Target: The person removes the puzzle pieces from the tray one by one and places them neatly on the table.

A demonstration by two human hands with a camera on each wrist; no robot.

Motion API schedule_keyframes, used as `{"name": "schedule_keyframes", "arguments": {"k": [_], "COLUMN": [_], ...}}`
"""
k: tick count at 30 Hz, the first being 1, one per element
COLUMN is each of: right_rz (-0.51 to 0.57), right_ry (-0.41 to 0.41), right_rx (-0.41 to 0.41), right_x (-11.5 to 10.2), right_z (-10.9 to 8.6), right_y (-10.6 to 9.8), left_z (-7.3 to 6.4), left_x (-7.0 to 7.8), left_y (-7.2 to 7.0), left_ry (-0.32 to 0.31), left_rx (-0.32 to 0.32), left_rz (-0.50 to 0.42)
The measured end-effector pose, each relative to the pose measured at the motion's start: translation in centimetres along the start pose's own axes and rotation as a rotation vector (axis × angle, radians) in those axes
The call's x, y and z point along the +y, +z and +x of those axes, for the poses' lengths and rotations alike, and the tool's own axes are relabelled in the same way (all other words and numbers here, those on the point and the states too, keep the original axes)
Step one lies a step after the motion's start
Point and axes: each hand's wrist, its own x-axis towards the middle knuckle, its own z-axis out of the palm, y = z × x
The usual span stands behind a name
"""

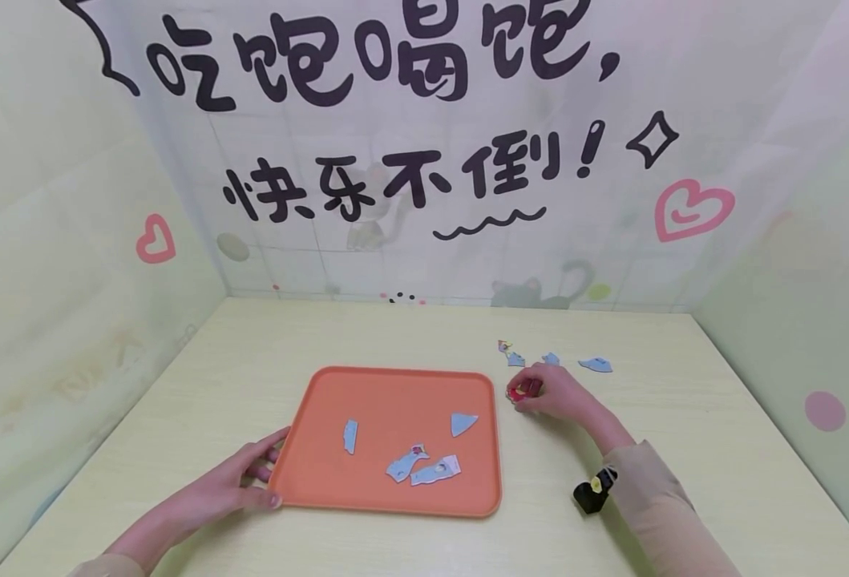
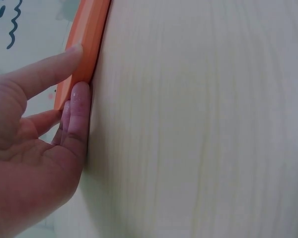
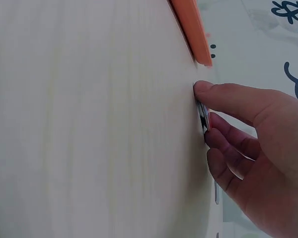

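Observation:
My left hand (image 1: 232,482) grips the left edge of an orange tray (image 1: 388,506), the thumb near its front corner. In the left wrist view the thumb lies on the rim of the tray (image 2: 85,39) and the other fingers bend against its side. To the right of the tray, my right hand (image 1: 555,393) pinches a small flat red piece (image 1: 516,394) low at the tabletop. The right wrist view shows this thin piece (image 3: 204,116) edge-on between thumb and fingers. Inside the tray lie a light-blue strip (image 1: 350,437), a triangular piece (image 1: 463,423) and two larger irregular pieces (image 1: 434,471).
Several more flat pieces lie beyond the right hand, among them a blue one (image 1: 596,365) and a blue-and-yellow one (image 1: 515,358). A black wrist device (image 1: 593,493) sits at the right sleeve. Printed curtains (image 1: 395,264) stand behind the pale wooden table (image 1: 265,344) and at its sides.

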Motion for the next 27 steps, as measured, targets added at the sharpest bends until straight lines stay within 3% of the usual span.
{"name": "schedule_keyframes", "arguments": {"k": [18,27], "right_rz": [0.091,0.023], "right_ry": [-0.019,-0.016], "right_rx": [-0.026,-0.062], "right_x": [1.4,0.1], "right_z": [-0.3,-0.7], "right_y": [-0.3,-0.7], "left_z": [0.3,0.2], "left_x": [0.8,0.3], "left_y": [0.0,0.1], "left_ry": [-0.009,-0.011], "left_rx": [0.012,0.006], "left_rz": [0.013,-0.001]}}
